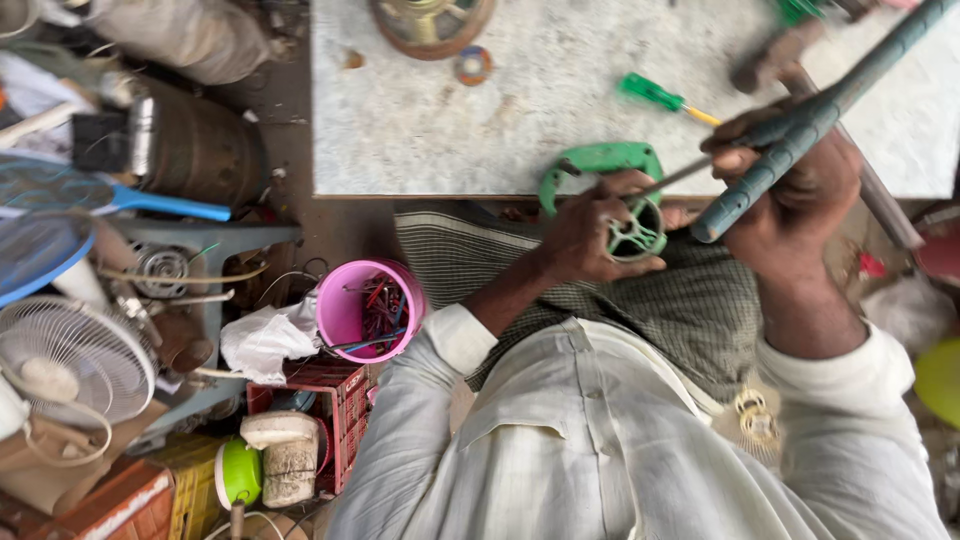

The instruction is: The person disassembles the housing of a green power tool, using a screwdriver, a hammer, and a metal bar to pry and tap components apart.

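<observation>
green part [618,190] clutched by left hand [585,235]; right hand [800,190] fisted round tool handle [790,135].

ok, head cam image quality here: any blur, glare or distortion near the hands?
Head view: light is soft and even, no hard shadows or glare on the table. The right hand and its tool handle look slightly soft; the left hand on the green part is sharper. Wide-angle stretch shows at the edges, on the fan and the sleeves.
</observation>
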